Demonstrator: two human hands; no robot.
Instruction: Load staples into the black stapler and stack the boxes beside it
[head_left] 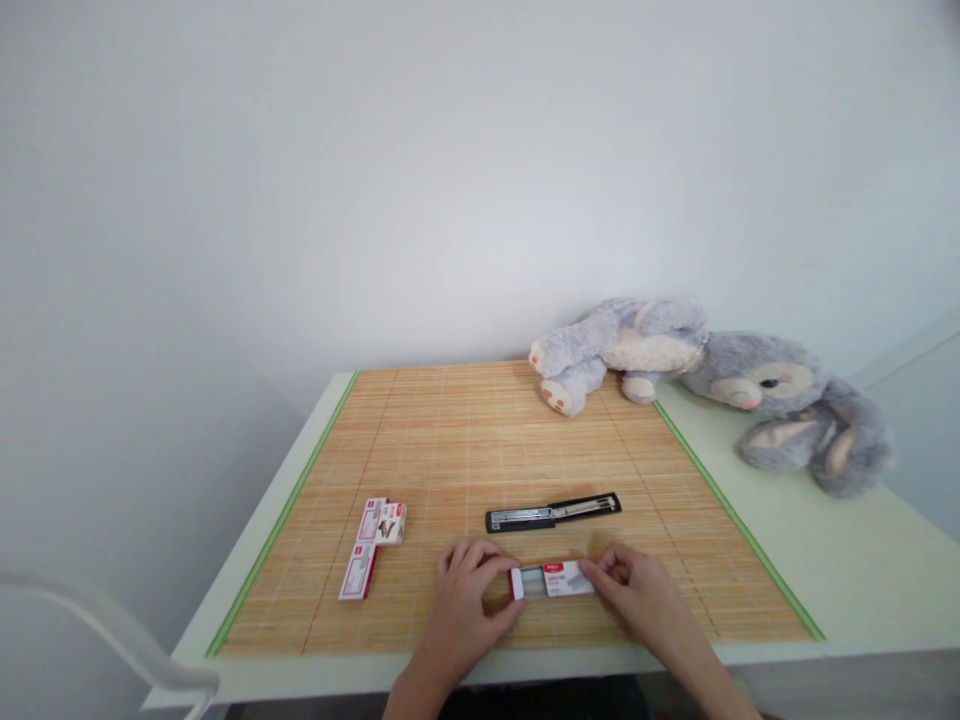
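Note:
A small red and white staple box (553, 579) lies on the bamboo mat (480, 440) near the table's front edge, its inner tray slid partly out to the left. My left hand (469, 600) pinches the left end of the box. My right hand (634, 585) pinches the right end. Just behind the box lies a black stapler (553, 512), swung fully open and flat. Three more staple boxes (373, 545) lie to the left on the mat.
A grey plush rabbit (720, 385) lies on its side at the table's back right, partly on the mat. The white table (847, 560) stands against a white wall. A white curved chair part (112, 630) shows at lower left.

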